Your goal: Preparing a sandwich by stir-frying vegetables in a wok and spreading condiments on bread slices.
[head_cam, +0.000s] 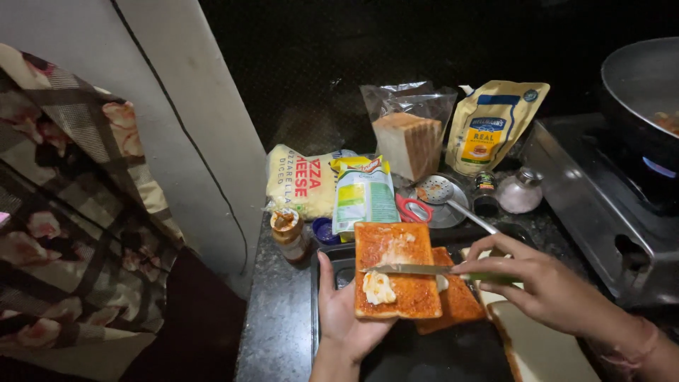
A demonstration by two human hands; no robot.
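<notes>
Bread slice [392,272] coated with red-orange sauce is shown at lower centre of the frame, supported flat on the upturned palm of the left hand [343,315], whose fingers are spread beneath it and only lightly curled at its near edge. A dab of white spread [378,288] is seen on the lower left part of the slice. The right hand [541,283], entering from the lower right, is closed around the green handle of a knife [414,269], the blade of which is laid across the middle of the slice. A second sauced slice [456,301] is partly covered by the first and lies in a dark tray [424,354] on the speckled counter. A plain slice [541,350] is visible at the lower right edge.

Behind the tray, toward centre frame, are arranged a small sauce jar [288,233], a yellow bag of shredded cheese [303,182], a green-and-white pouch [364,194], a bagged bread loaf [409,141], a mayonnaise pouch [491,127], a perforated spoon [442,194] on a steel plate, and a glass shaker [520,191]. A gas stove [601,191] carrying a pan [640,85] occupies the upper right.
</notes>
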